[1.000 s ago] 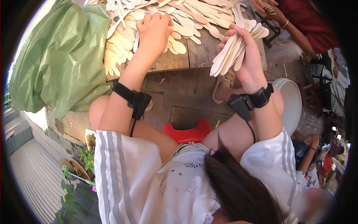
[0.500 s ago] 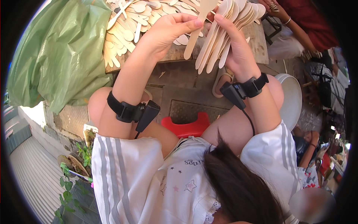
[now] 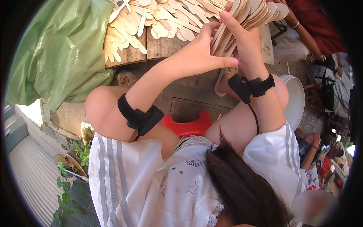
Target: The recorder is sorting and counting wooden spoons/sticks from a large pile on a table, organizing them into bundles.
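The bundle of wooden spoons (image 3: 245, 22) runs out past the top edge — its full length is hidden. The right hand (image 3: 245, 45) grips it above the bench's (image 3: 166, 47) near edge; the left hand's (image 3: 200, 56) fingers pinch its side. Loose spoons (image 3: 151, 19) cover the bench.

Harsh sunlight, seemingly overhead; warped edges
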`<state>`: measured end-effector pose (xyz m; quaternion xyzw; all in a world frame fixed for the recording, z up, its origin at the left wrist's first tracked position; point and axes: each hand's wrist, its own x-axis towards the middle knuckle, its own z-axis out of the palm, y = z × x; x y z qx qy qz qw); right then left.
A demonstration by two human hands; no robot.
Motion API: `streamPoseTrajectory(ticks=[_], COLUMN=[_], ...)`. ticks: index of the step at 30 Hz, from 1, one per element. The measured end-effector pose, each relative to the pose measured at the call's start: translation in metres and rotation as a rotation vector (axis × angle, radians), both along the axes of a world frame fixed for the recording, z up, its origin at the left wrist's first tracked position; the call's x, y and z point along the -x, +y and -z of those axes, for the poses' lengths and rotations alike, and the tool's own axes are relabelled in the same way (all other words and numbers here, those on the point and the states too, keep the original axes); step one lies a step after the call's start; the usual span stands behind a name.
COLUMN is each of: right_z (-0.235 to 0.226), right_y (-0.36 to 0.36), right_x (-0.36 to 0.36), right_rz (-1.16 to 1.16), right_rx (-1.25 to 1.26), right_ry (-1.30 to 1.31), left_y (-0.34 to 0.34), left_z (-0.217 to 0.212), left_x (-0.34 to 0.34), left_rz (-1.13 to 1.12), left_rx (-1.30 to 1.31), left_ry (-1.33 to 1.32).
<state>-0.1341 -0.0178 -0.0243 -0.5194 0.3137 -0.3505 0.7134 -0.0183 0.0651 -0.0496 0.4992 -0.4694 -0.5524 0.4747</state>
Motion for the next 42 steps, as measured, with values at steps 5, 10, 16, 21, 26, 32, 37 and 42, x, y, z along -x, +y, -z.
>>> streamPoseTrajectory(ticks=[5,10,16,21,26,32,37,42], right_z=[0.002,0.002,0.006,0.019,0.051,0.071,0.059,0.035], right_y=[0.011,0.023,0.021,-0.030,-0.093,-0.091,-0.098,-0.106], right_x=[-0.003,-0.013,-0.030,-0.034,-0.024,-0.026,-0.023,-0.010], right_rz=[-0.158,-0.197,-0.340,-0.673,-0.050,0.094,0.055,0.127], right_rx=[0.332,0.462,0.086,0.202,0.657,1.056,0.753,0.388], right_ry=[0.121,0.161,0.110,-0.095,0.442,0.998,0.714,0.160], left_y=[0.001,0.013,0.032,0.041,0.048,0.054,0.054,0.053], left_z=[0.004,0.009,0.025,0.013,0.013,0.014,0.011,0.009], left_x=[0.004,0.012,0.015,0.004,-0.007,-0.014,-0.022,-0.033], left_rz=[0.056,-0.179,-0.301,-0.329,-0.365,-0.433,-0.494,-0.422], left_rx=[0.146,0.252,0.036,-0.068,-0.055,-0.058,0.003,-0.031], left_ry=[-0.135,0.046,0.234,0.498,0.485,0.529,0.580,0.707])
